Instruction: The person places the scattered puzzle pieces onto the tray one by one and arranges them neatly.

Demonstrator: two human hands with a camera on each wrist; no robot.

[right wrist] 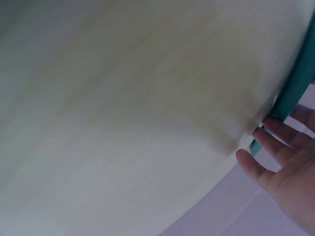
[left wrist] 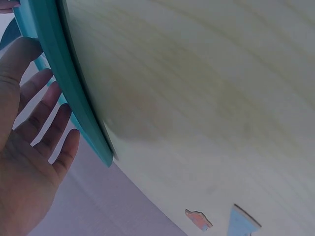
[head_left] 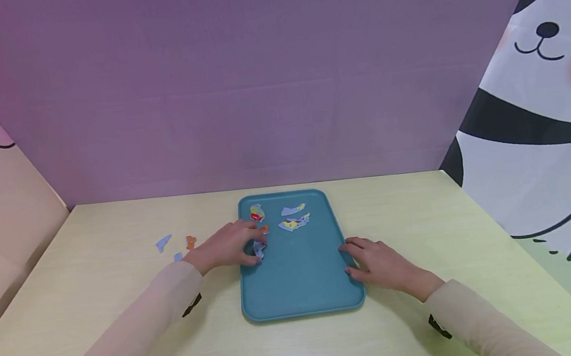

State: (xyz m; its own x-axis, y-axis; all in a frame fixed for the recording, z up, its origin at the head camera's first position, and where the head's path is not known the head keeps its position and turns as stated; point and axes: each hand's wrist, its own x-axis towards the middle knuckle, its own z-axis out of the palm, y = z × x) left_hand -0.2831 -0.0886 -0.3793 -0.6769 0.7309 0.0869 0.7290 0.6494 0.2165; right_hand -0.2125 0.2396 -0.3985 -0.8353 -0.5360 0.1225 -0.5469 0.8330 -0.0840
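A blue-green tray (head_left: 305,284) lies on the table with several small cut-out picture pieces on it. My left hand (head_left: 229,244) reaches over the tray's left rim. Its thumb and fingers are spread around a bluish piece (head_left: 259,250), and its fingertips overlap a small orange piece (head_left: 264,229). In the left wrist view the left hand's fingers (left wrist: 47,123) are apart and slightly bent beside the rim. On the opposite side, my right hand (head_left: 382,264) rests at the right rim with loosely extended fingers, also seen against the tray edge (right wrist: 295,88) in the right wrist view.
At the tray's far end lie a red-and-yellow piece (head_left: 257,213), a narrow blue piece (head_left: 293,209) and a blue-yellow piece (head_left: 295,223). Left of the tray, on the table (head_left: 116,268), are a light-blue piece (head_left: 163,243), an orange piece (head_left: 190,242) and a small blue piece (head_left: 178,256).
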